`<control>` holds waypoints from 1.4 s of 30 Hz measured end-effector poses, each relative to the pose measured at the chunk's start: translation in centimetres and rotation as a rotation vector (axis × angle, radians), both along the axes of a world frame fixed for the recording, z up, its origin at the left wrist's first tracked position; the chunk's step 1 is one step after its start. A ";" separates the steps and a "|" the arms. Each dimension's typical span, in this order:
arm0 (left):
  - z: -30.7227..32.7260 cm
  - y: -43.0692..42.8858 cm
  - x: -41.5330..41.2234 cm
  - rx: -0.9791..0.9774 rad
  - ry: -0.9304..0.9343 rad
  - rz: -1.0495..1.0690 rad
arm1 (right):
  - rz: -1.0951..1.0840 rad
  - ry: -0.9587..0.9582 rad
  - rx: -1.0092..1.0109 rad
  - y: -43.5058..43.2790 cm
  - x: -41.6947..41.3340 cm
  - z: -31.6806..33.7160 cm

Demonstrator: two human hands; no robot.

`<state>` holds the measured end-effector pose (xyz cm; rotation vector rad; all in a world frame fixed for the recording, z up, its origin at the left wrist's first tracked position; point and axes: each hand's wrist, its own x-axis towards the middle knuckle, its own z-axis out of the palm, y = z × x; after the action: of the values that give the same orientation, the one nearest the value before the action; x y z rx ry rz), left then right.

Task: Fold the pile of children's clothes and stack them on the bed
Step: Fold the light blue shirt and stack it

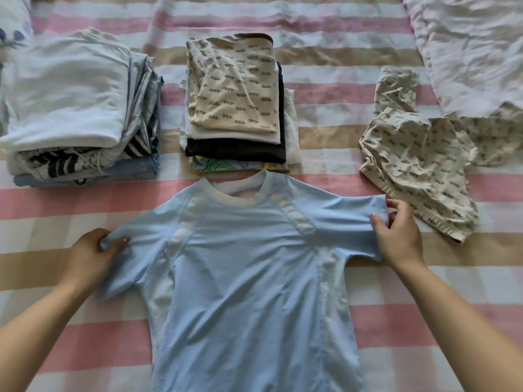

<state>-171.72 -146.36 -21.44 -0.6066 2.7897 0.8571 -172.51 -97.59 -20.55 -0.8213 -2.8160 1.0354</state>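
Note:
A light blue short-sleeved T-shirt [243,278] with white mesh side panels lies spread flat, collar away from me, on the striped bed [56,205]. My left hand [90,254] pinches the end of its left sleeve. My right hand [397,236] grips the end of its right sleeve, which is stretched out sideways. Behind the shirt stand two stacks of folded clothes: a left stack [73,108] topped by a white garment, and a middle stack [237,100] topped by a beige top with dark squiggles. Crumpled beige shorts [418,165] in the same print lie unfolded at the right.
A rumpled white blanket [475,46] fills the far right corner. A patterned pillow [12,21] shows at the far left corner. The bed sheet has pink, white and tan stripes.

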 end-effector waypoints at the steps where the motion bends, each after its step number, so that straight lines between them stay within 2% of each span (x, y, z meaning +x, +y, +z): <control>1: 0.1 0.0 0.1 0.045 0.001 0.028 | 0.011 0.017 0.038 0.2 0.3 -0.1; 4: 0.1 0.8 0.1 0.139 0.031 0.112 | 0.047 -0.017 0.114 0.8 0.2 -0.4; 6: -0.1 1.3 0.3 0.133 0.088 0.192 | 0.017 -0.043 0.103 1.0 -0.1 -0.5; 9: 0.2 2.3 2.1 0.122 0.173 0.324 | -0.032 0.069 0.058 -0.3 1.1 0.6; 13: 1.1 5.5 8.6 0.205 0.245 0.330 | 0.109 0.193 -0.007 -4.3 8.7 2.2; 17: 1.8 8.5 16.6 0.284 0.202 0.298 | 0.294 0.113 0.035 -7.8 18.1 2.3; 19: 1.7 9.4 19.9 0.310 0.139 0.328 | 0.256 0.007 0.038 -9.1 21.8 1.8; 22: 1.4 10.5 22.6 0.314 0.069 0.373 | 0.069 -0.118 0.058 -10.1 24.6 0.7; 25: 1.2 11.1 23.0 0.312 0.040 0.383 | -0.105 -0.148 0.098 -10.6 25.0 0.0; 30: 0.8 11.5 22.7 0.320 0.005 0.395 | -0.119 -0.217 0.171 -10.5 24.3 -0.4; 33: 0.4 11.2 22.7 0.359 -0.014 0.410 | -0.082 -0.175 0.139 -9.7 24.5 -0.3; 38: 0.4 10.4 22.8 0.505 0.001 0.544 | -0.176 -0.118 0.076 -6.1 25.3 -0.2; 42: 0.9 10.6 23.7 0.462 0.004 0.517 | -0.234 -0.084 -0.065 -5.4 25.9 0.2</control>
<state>-148.07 -135.76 -20.54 -1.2463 2.3223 1.5308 -146.59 -102.95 -20.35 -1.1938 -2.6779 1.0841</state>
